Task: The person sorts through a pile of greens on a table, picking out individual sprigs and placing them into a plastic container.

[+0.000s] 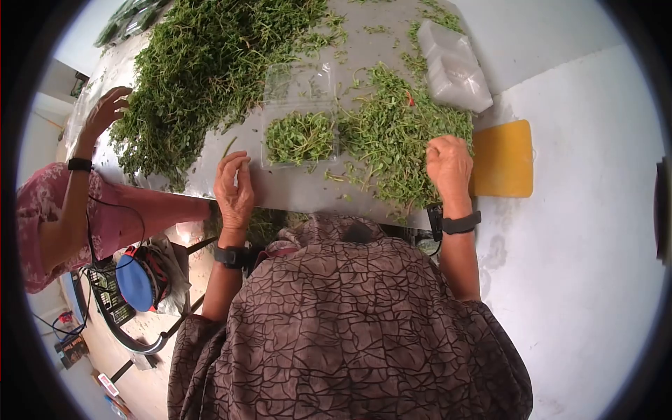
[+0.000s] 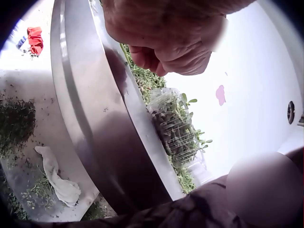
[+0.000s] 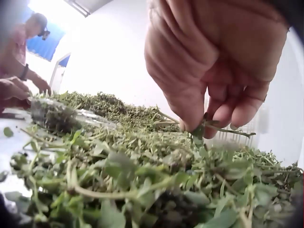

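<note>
In the head view my right hand (image 1: 450, 168) is over the right-hand heap of loose greens (image 1: 392, 126). Up close, its thumb and fingertips pinch a leafy sprig (image 3: 202, 128) just above the heap. My left hand (image 1: 236, 192) is at the table's near edge with bent fingers, left of an open clear plastic box (image 1: 266, 150). A short green stem (image 1: 229, 145) shows right at its fingertips; I cannot tell whether they hold it. Cut greens (image 1: 301, 138) fill the box's near half, and its lid lies back.
A bigger mound of greens (image 1: 203, 63) covers the table's far left. Stacked clear boxes (image 1: 458, 70) stand at the back right, with a yellow board (image 1: 504, 159) beside the table. Another person's hand (image 1: 108, 112) reaches in from the left. A chair (image 1: 143, 343) is below.
</note>
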A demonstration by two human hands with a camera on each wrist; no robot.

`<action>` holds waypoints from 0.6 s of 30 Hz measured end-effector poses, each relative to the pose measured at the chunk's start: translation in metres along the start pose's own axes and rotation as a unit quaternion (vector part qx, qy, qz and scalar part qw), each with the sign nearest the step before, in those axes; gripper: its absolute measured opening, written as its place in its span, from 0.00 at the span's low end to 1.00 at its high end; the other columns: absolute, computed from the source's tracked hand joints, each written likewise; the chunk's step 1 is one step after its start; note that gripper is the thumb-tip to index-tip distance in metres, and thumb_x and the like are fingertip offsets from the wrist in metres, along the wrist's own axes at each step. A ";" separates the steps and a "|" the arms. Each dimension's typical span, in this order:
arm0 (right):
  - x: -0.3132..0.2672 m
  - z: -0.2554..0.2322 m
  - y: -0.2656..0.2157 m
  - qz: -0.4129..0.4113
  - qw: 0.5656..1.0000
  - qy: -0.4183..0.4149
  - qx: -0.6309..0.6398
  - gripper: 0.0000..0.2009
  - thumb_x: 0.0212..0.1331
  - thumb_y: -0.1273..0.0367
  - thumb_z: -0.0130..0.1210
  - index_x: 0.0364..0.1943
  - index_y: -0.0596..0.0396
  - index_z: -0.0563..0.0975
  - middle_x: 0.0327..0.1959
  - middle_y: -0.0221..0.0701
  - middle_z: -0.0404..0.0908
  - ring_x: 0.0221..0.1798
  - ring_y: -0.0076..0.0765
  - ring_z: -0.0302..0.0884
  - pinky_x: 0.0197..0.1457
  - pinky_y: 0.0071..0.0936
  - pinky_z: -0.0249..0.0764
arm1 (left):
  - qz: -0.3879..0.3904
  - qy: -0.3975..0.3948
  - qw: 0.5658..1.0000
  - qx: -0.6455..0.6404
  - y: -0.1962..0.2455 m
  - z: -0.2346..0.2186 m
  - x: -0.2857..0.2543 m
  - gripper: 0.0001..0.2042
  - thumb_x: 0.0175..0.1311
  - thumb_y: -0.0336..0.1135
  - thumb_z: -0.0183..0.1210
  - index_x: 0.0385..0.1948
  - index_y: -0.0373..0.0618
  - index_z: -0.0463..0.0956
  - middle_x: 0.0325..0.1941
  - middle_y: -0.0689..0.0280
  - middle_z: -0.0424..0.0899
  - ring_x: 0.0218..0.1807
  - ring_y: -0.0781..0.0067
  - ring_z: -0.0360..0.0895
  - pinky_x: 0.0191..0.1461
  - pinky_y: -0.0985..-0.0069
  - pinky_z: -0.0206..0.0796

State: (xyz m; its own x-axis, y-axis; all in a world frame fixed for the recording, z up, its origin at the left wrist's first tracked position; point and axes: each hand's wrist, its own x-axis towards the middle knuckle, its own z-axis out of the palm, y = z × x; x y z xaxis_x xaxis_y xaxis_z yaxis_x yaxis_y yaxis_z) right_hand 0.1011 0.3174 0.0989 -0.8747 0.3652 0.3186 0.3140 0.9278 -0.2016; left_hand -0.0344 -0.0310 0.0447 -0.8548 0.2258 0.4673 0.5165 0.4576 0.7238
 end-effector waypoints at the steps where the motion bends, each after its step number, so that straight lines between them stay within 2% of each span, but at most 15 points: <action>1: 0.003 -0.008 -0.002 0.042 0.998 0.017 0.034 0.04 0.46 0.76 0.57 0.27 0.55 0.81 0.31 0.36 0.80 0.37 0.47 0.76 0.43 0.39 0.73 | -0.008 0.002 1.000 -0.008 0.000 0.000 -0.001 0.05 0.61 0.23 0.54 0.36 0.41 0.76 0.43 0.58 0.80 0.44 0.60 0.78 0.46 0.72 0.71; 2: 0.005 -0.012 -0.003 0.084 0.994 0.035 0.068 0.04 0.46 0.76 0.57 0.27 0.55 0.81 0.30 0.36 0.80 0.36 0.48 0.77 0.41 0.38 0.73 | -0.015 0.003 1.000 -0.016 0.000 0.000 -0.002 0.04 0.62 0.23 0.54 0.36 0.40 0.76 0.43 0.58 0.80 0.43 0.61 0.79 0.46 0.72 0.70; 3: 0.005 -0.013 0.001 0.102 0.987 0.051 0.111 0.04 0.49 0.74 0.57 0.30 0.56 0.81 0.29 0.38 0.80 0.30 0.45 0.78 0.36 0.35 0.74 | -0.016 0.003 1.000 -0.015 0.001 0.000 -0.004 0.04 0.62 0.23 0.54 0.36 0.40 0.76 0.43 0.58 0.80 0.43 0.61 0.79 0.46 0.72 0.70; 4: 0.006 -0.014 0.002 0.102 0.987 0.051 0.111 0.04 0.49 0.74 0.57 0.30 0.56 0.81 0.29 0.38 0.80 0.30 0.45 0.78 0.36 0.35 0.74 | -0.026 0.004 1.000 -0.015 0.001 0.000 -0.006 0.04 0.62 0.23 0.53 0.36 0.40 0.76 0.43 0.59 0.80 0.43 0.61 0.79 0.46 0.73 0.70; 6: 0.007 -0.015 0.005 0.159 0.959 0.001 0.234 0.04 0.52 0.74 0.58 0.31 0.58 0.80 0.25 0.34 0.80 0.23 0.33 0.75 0.30 0.29 0.71 | -0.036 0.005 0.999 -0.016 0.002 0.003 -0.009 0.04 0.62 0.23 0.53 0.36 0.40 0.76 0.42 0.59 0.80 0.42 0.62 0.79 0.46 0.73 0.70; 7: 0.008 -0.016 0.005 0.159 0.959 0.000 0.233 0.04 0.52 0.74 0.58 0.31 0.58 0.80 0.25 0.34 0.80 0.23 0.33 0.75 0.30 0.29 0.71 | -0.043 0.004 0.999 -0.018 0.002 0.003 -0.010 0.04 0.62 0.23 0.53 0.36 0.40 0.76 0.42 0.59 0.80 0.42 0.63 0.79 0.46 0.73 0.70; 9: 0.008 -0.016 0.001 0.198 0.911 -0.032 0.360 0.04 0.55 0.74 0.57 0.32 0.61 0.79 0.21 0.28 0.77 0.22 0.21 0.70 0.27 0.24 0.67 | -0.050 0.004 0.999 -0.019 0.001 0.003 -0.011 0.04 0.63 0.23 0.53 0.36 0.39 0.76 0.42 0.59 0.80 0.42 0.63 0.79 0.46 0.73 0.70; 10: 0.010 -0.018 -0.004 0.198 0.911 -0.033 0.361 0.04 0.55 0.74 0.57 0.32 0.61 0.79 0.21 0.28 0.77 0.22 0.21 0.70 0.27 0.24 0.67 | -0.060 -0.001 0.997 -0.042 0.000 0.003 -0.010 0.04 0.65 0.25 0.51 0.37 0.39 0.76 0.44 0.61 0.79 0.44 0.67 0.77 0.48 0.75 0.69; 12: 0.012 -0.025 -0.015 0.228 0.865 -0.027 0.447 0.03 0.55 0.76 0.56 0.31 0.63 0.78 0.19 0.24 0.75 0.23 0.16 0.67 0.26 0.22 0.65 | -0.070 -0.007 0.995 -0.064 0.000 0.003 -0.010 0.06 0.68 0.27 0.50 0.38 0.38 0.75 0.46 0.62 0.79 0.45 0.71 0.76 0.50 0.76 0.68; 13: 0.011 -0.020 -0.011 0.228 0.864 -0.028 0.447 0.03 0.55 0.76 0.56 0.31 0.63 0.78 0.19 0.24 0.75 0.23 0.16 0.67 0.26 0.22 0.65 | -0.062 0.002 0.996 -0.061 0.001 0.004 -0.008 0.05 0.66 0.25 0.51 0.37 0.38 0.76 0.44 0.61 0.80 0.44 0.68 0.77 0.48 0.75 0.69; 14: 0.010 -0.011 -0.005 0.208 0.885 -0.040 0.414 0.03 0.55 0.75 0.56 0.31 0.62 0.78 0.19 0.25 0.75 0.22 0.17 0.67 0.26 0.22 0.65 | -0.053 0.011 0.997 -0.057 0.002 0.005 -0.008 0.04 0.63 0.23 0.52 0.35 0.38 0.76 0.42 0.59 0.81 0.43 0.65 0.79 0.47 0.74 0.70; 15: 0.010 -0.008 -0.005 0.186 0.904 -0.052 0.381 0.03 0.55 0.75 0.56 0.31 0.61 0.78 0.19 0.26 0.75 0.22 0.18 0.68 0.26 0.22 0.66 | -0.055 0.012 0.997 -0.055 0.001 0.005 -0.009 0.04 0.63 0.23 0.52 0.35 0.38 0.76 0.42 0.59 0.81 0.43 0.65 0.79 0.47 0.74 0.70; 16: 0.010 -0.007 -0.009 0.184 0.903 -0.055 0.383 0.03 0.55 0.75 0.56 0.31 0.61 0.78 0.19 0.26 0.75 0.22 0.18 0.68 0.26 0.22 0.66 | -0.065 0.005 0.996 -0.053 0.000 0.006 -0.011 0.04 0.63 0.23 0.52 0.35 0.38 0.76 0.42 0.59 0.81 0.43 0.65 0.79 0.47 0.74 0.70; 18: 0.006 -0.007 -0.028 0.134 0.929 -0.123 0.323 0.03 0.55 0.74 0.55 0.30 0.59 0.78 0.19 0.31 0.77 0.21 0.26 0.72 0.28 0.27 0.69 | -0.077 -0.001 0.996 -0.048 -0.002 0.007 -0.012 0.04 0.63 0.23 0.52 0.34 0.38 0.76 0.42 0.59 0.81 0.43 0.65 0.79 0.47 0.74 0.70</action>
State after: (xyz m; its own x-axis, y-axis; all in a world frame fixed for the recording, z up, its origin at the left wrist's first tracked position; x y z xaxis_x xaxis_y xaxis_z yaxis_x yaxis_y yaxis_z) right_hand 0.0894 0.2944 0.1131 -0.8796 0.4748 -0.0289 0.3157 0.5372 -0.7822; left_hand -0.0252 -0.0289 0.0340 -0.9246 0.1606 0.3455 0.3810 0.4031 0.8321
